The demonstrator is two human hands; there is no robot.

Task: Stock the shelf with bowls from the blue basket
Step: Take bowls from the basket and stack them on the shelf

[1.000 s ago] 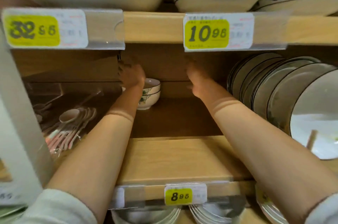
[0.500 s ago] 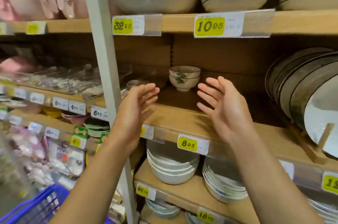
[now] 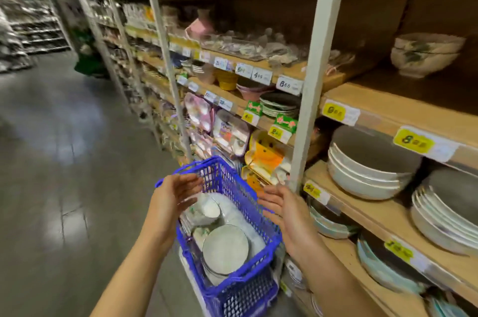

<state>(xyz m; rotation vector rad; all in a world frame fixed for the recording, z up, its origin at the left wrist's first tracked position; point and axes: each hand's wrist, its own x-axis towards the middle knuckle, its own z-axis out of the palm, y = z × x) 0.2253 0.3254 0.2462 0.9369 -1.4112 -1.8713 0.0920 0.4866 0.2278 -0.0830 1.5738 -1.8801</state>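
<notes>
A wooden shelf (image 3: 382,109) is seen rising to the right of the blue basket (image 3: 232,182), its boards loaded with crockery. A grey floor (image 3: 64,161) is spread out to the left of the basket. A stack of wide white dishes (image 3: 362,177) is kept on a lower board, up and to the right of the basket. The left hand (image 3: 176,195) is held over the basket's left rim and the right hand (image 3: 287,210) over its right rim, palms turned inward. The fingers of both are spread and relaxed, and nothing is gripped. Two stacked leaf-patterned bowls (image 3: 424,56) are set far up and right of the basket, deep on the shelf. Inside the basket, a round pale dish (image 3: 225,246) is stood at the near end, and a small tilted bowl (image 3: 207,209) is laid beyond it.
</notes>
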